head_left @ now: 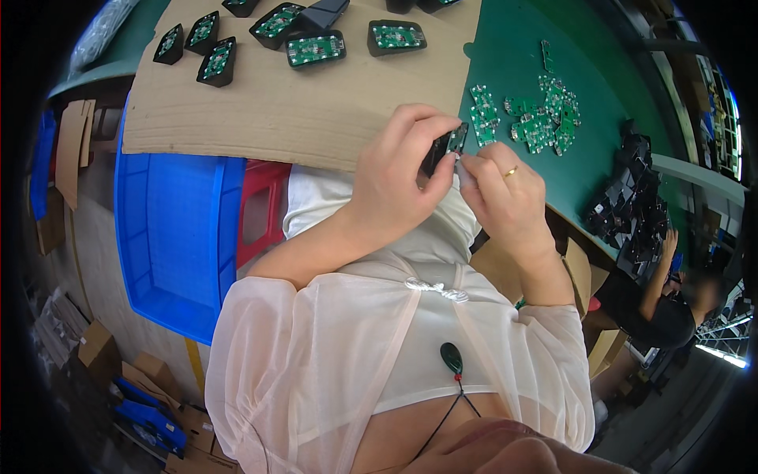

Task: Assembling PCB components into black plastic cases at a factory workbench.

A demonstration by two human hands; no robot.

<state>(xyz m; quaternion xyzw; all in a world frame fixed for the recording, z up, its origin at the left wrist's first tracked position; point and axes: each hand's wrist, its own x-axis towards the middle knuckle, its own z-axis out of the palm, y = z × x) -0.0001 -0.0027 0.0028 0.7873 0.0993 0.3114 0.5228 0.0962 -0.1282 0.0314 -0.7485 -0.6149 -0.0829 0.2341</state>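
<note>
Several black housings [392, 52] hold seated boards [316, 49]; loose green boards [484, 115] apparently remain unfitted. Left hand [395, 174] pinches 1 dark housing [432, 158]; right hand [505, 189] pinches at its edge, object unclear.

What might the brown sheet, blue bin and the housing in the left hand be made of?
Brown sheet: likely corrugated cardboard, matte, with faint lines.
Blue bin: probably smooth plastic, given even colour and moulded rim.
Housing in the left hand: perhaps rigid plastic, evenly black; largely covered, finish unclear.
</note>
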